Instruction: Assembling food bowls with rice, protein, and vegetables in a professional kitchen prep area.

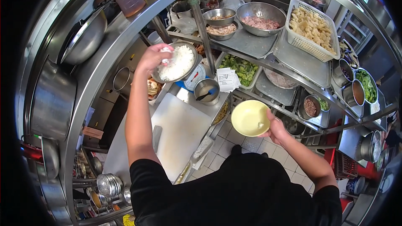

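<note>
My left hand (155, 61) is closed over a metal bowl (193, 68) of white rice (179, 62), with a white clump that looks like rice showing at its fingers. That bowl sits above a blue weighing scale (195, 76), its dial partly covered. My right hand (275, 129) grips a pale yellow bowl (247, 117) by its right side, thumb near the rim. A small whitish bit lies inside that bowl, close to the thumb. The yellow bowl is held over the tiled floor, apart from the counter.
A white cutting board (182, 121) lies on the left counter, beside a metal pot (207, 91) with a blue-and-black utensil. Paper slips (226, 79) hang near a tray of broccoli (238, 70). Shelves ahead carry a meat bowl (260, 20) and a white basket (313, 29). A steel post (202, 29) stands near the rice.
</note>
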